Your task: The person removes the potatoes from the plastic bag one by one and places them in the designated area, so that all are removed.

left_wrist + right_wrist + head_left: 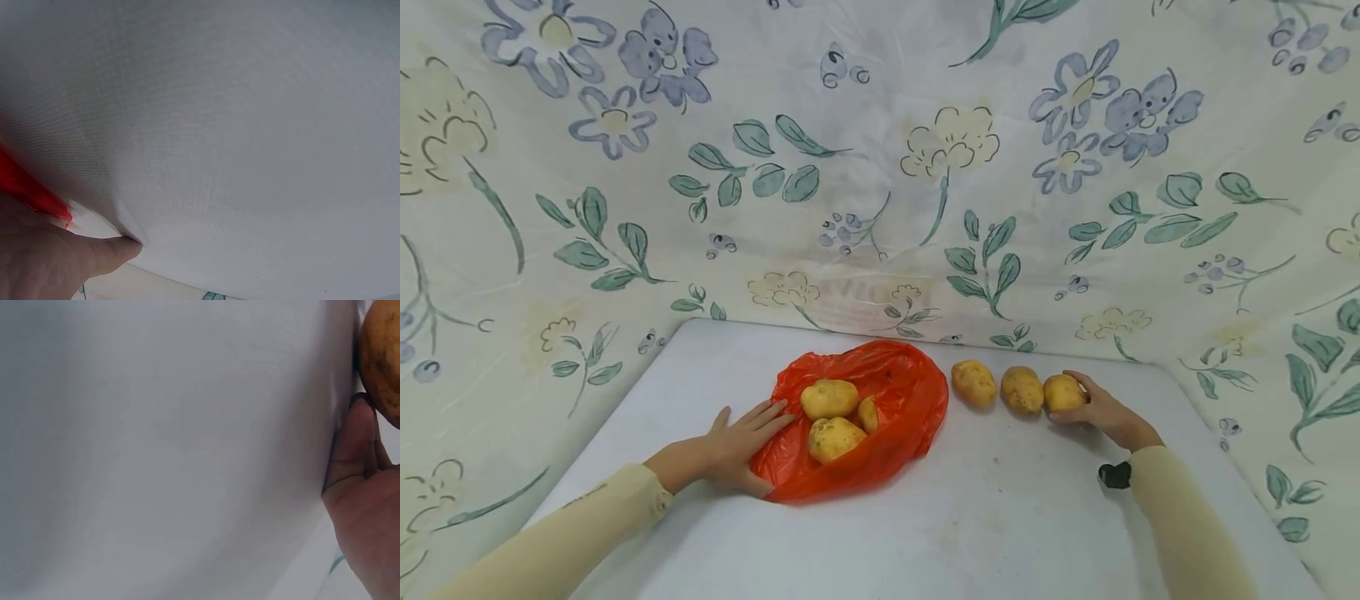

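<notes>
I have the held potato [1063, 392] at the right end of a short row, right of centre and below the middle of the head view. My right hand [1107, 414] grips it, fingers over its far side and thumb on its near side, so they are closed around it. In the right wrist view only part of the potato shows, at the upper right edge, with a digit against its skin.

I judge it firm and fairly heavy for its bulk, not fragile, though the skin could bruise or scuff. It looks dry, so I expect decent friction, but the rounded shape could roll out of a pinch placed too high. I would hold it across the widest part, thumb opposite the fingers. The middle potato [1022, 390] lies just beside it, leaving little finger room on that side; the left potato [974, 384] lies farther along the row.

My left hand [737, 446] rests on the left edge of the red bag [897, 450], fingers spread apart and pressing, not pinching. The bag, at lower centre on the table [992, 517], looks thin, light, limp and slick; I would handle it by the rim. Three potatoes show inside, and I judge that their weight helps anchor it.
</notes>
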Demonstrator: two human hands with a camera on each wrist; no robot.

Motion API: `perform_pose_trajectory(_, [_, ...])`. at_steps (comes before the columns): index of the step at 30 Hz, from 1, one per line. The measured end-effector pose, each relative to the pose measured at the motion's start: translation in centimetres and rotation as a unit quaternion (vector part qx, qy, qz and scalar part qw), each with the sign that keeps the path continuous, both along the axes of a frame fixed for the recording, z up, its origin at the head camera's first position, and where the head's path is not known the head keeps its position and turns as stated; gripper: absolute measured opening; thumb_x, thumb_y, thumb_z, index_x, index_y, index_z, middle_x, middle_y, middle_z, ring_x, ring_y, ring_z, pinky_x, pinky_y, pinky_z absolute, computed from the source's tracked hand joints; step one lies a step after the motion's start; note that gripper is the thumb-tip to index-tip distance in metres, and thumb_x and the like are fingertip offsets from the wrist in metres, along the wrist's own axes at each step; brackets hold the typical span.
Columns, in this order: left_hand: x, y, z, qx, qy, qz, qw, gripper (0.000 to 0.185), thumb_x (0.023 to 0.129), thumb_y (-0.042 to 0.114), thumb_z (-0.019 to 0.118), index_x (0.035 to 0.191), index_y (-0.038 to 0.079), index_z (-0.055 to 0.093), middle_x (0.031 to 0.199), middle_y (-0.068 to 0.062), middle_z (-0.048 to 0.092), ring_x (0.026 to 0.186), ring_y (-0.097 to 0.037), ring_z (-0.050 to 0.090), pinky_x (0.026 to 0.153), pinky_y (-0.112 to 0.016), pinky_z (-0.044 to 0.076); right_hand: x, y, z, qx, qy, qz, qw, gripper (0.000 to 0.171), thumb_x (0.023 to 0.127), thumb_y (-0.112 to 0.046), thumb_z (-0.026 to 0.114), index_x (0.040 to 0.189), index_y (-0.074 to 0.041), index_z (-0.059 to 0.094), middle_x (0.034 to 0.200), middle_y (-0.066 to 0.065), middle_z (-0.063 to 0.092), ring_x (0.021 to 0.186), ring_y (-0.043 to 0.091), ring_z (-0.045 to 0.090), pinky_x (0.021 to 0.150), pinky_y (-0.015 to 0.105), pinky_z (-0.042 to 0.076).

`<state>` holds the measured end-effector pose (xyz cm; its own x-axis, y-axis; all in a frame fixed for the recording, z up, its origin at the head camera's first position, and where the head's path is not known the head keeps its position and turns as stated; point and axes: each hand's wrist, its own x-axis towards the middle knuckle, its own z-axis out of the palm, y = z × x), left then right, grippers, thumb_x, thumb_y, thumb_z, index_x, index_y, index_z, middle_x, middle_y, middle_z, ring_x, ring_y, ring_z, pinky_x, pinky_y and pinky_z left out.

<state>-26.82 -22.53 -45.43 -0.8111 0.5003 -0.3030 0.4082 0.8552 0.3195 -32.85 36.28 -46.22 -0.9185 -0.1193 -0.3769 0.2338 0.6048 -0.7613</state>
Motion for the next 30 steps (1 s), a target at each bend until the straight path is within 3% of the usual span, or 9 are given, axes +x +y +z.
perform_pose_trajectory(7, [0.07,0.09,-0.14,0.003,-0.005,-0.003,1.0000,0.111,0.070,0.058,0.080,0.156,0.012,0.027,0.164,-0.016,0.017,0.149,-0.045,0.011,0.106,-0.082,0.002,0.26,0.13,0.10,-0.007,-0.017,-0.001,1.000,0.113,0.083,-0.034,0.077,0.158,-0.010,-0.004,0.156,0.031,0.014,0.139,0.047,0.022,0.116,0.068,0.014])
perform_pose_trajectory(16, [0.05,0.10,-0.08,0.002,0.001,-0.001,1.0000,0.111,0.070,0.058,0.081,0.155,0.012,0.027,0.164,-0.016,0.017,0.149,-0.044,0.011,0.106,-0.082,0.003,0.12,0.57,0.19,-0.015,0.002,-0.002,1.000,0.106,0.085,-0.036,0.076,0.159,-0.011,0.004,0.153,0.032,0.023,0.135,0.044,0.035,0.116,0.063,0.024])
perform_pose_trajectory(30, [0.05,-0.10,-0.15,0.011,0.003,-0.005,0.9999,0.110,0.071,0.057,0.080,0.156,0.011,0.026,0.165,-0.017,0.015,0.149,-0.045,0.010,0.106,-0.082,0.002,0.04,0.10,0.42,0.004,-0.007,0.004,1.000,0.110,0.082,-0.031,0.078,0.158,-0.010,0.002,0.153,0.030,0.021,0.134,0.045,0.029,0.115,0.066,0.020])
